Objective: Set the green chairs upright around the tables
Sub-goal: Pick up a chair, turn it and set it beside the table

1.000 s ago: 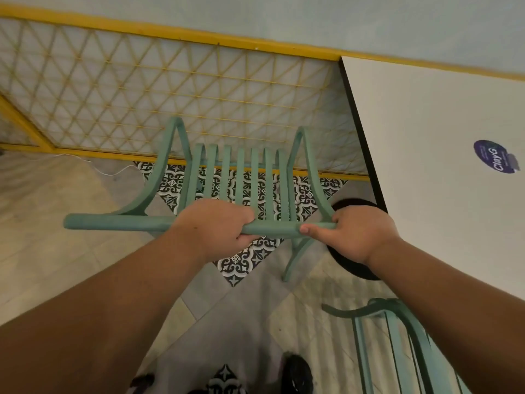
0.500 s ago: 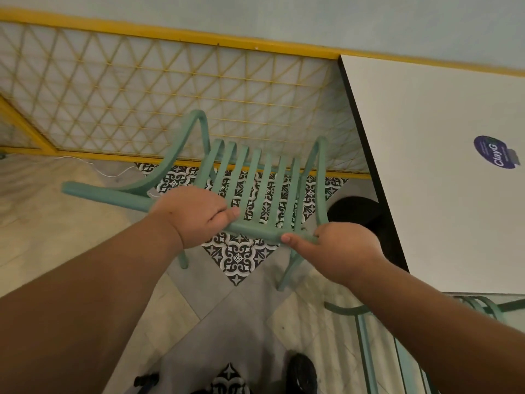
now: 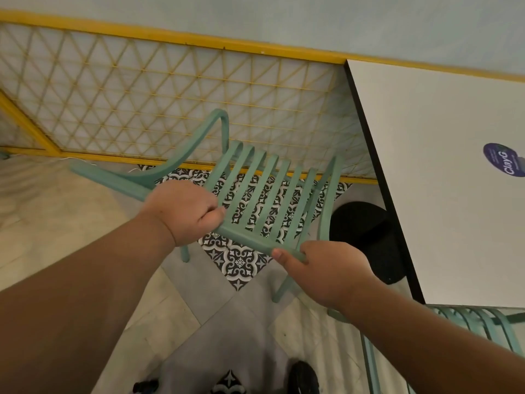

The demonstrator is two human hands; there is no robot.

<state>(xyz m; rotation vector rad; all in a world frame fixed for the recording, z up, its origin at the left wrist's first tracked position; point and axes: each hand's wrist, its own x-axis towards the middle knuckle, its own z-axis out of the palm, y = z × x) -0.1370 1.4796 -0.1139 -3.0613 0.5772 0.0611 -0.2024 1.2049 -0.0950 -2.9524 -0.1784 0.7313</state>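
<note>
The pale green slatted chair (image 3: 247, 238) wears a matt, faintly grainy coat; whether it is plastic or painted metal cannot be told. At right, the white square table top (image 3: 440, 194) is smooth with a dull sheen, and its round purple sticker (image 3: 504, 160) is glossier. The black round table base (image 3: 366, 240) looks matt and rough. The yellow lattice panel (image 3: 142, 89) looks painted. The grey floor tiles (image 3: 221, 322) are matt.

Both hands, left hand (image 3: 184, 211) and right hand (image 3: 326, 275), grip the green chair's (image 3: 264, 191) top rail.
</note>
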